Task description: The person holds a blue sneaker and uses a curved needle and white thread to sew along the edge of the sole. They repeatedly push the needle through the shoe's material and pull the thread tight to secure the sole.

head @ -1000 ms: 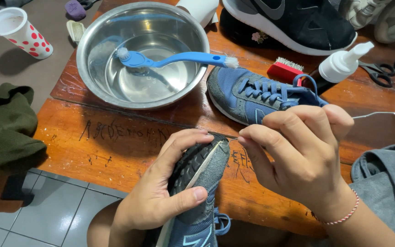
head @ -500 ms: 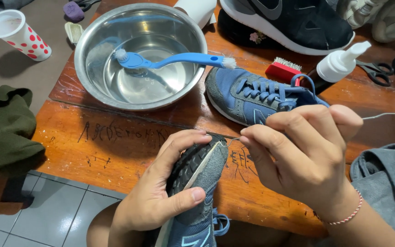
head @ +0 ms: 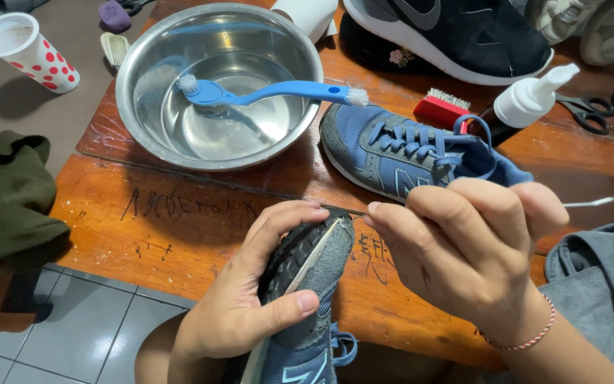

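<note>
Hardly anything has shifted since half a second ago: the left hand [head: 239, 313] stays wrapped around the toe of a blue shoe [head: 305, 284] turned sole-up at six o'clock, and the right hand [head: 463, 249] stays pinched shut on a thin metal pick [head: 602, 202] at the sole's edge. Leftward at ten o'clock stands a red-dotted white cup [head: 26, 51], then the steel bowl [head: 149, 135] with a blue brush [head: 286, 91], a second blue shoe [head: 410, 153] behind the fingers, and a white spray bottle [head: 531, 99] at two o'clock.

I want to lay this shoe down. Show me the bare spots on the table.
Bare wood lies on the near plank, between the steel bowl, the green cloth and the left hand gripping the shoe. A thinner strip runs under the right hand. The far side is crowded: blue shoe, black shoe, bottle.
</note>
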